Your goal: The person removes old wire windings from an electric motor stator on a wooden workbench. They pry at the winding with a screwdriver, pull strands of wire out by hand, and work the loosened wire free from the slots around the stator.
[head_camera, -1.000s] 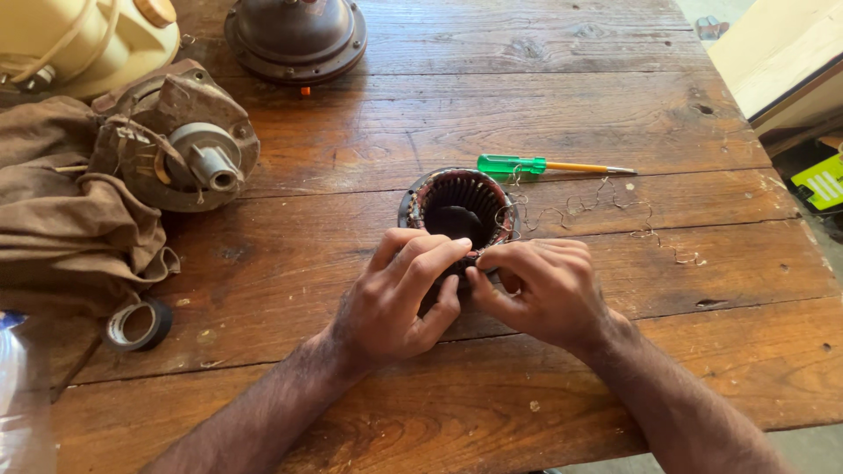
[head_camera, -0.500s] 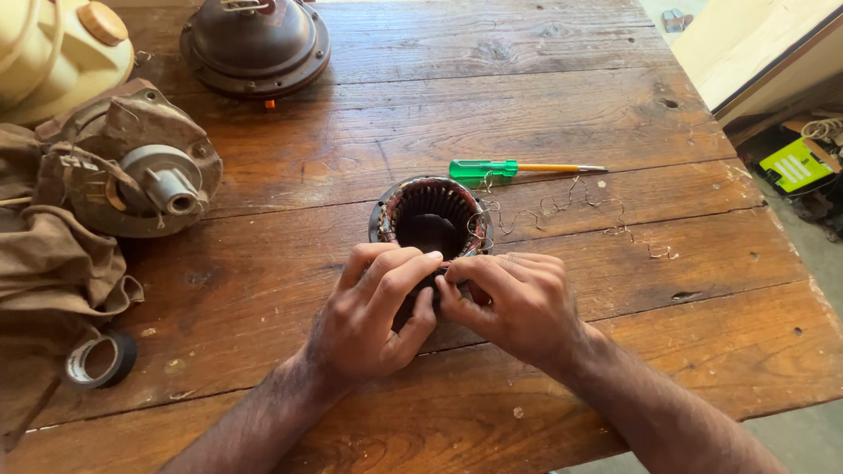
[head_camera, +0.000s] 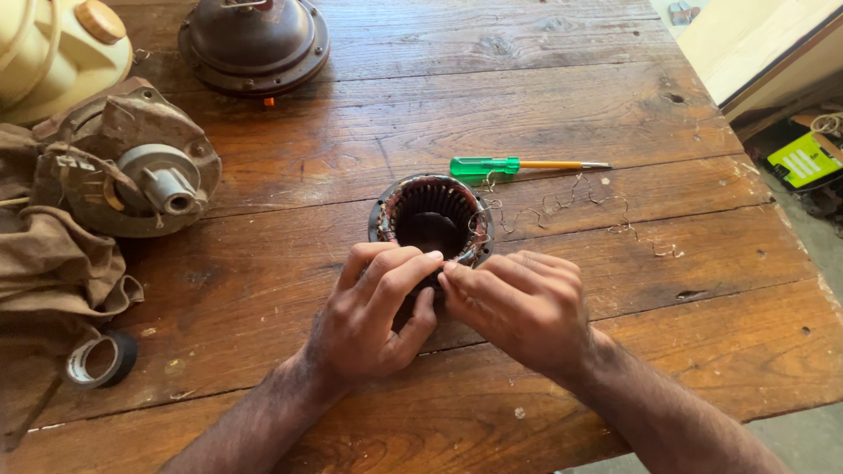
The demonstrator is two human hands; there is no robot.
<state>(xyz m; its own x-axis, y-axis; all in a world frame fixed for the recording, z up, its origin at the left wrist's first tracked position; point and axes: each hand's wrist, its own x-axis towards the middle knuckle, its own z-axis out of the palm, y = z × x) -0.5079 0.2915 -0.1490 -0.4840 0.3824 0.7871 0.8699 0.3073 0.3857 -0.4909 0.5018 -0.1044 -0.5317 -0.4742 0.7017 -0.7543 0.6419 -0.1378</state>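
hands are meeting at the near rim of the stator (head_camera: 432, 217), a round ring of dark slotted metal with copper windings inside, which is sitting upright on the wooden table (head_camera: 369, 123). the left hand (head_camera: 373, 312) is curling its fingers (head_camera: 399, 272) against the stator's near side, thumb tucked below, so it is closing on the ring's outer wall. the right hand (head_camera: 518, 303) is pressing in from the other side, its fingertips (head_camera: 452, 279) pinching together right where they are touching those of the left hand; whether anything thin is being pinched between them is too small to tell.

thin copper wire (head_camera: 571, 206) is trailing away from the stator's far right edge in loose kinks across the planks. just beyond the stator a screwdriver (head_camera: 518, 165) with a green handle is lying flat, its tip pointing away to the right. well to the left of the stator a dusty motor housing (head_camera: 136, 175) with a stub shaft is resting on a brown cloth (head_camera: 53, 263). nearer than that, to the stator's left, a roll of tape (head_camera: 98, 358) is lying flat. far beyond the stator a dark domed cover (head_camera: 253, 39) is standing, and a cream plastic container (head_camera: 57, 48) is sitting at the far left corner.
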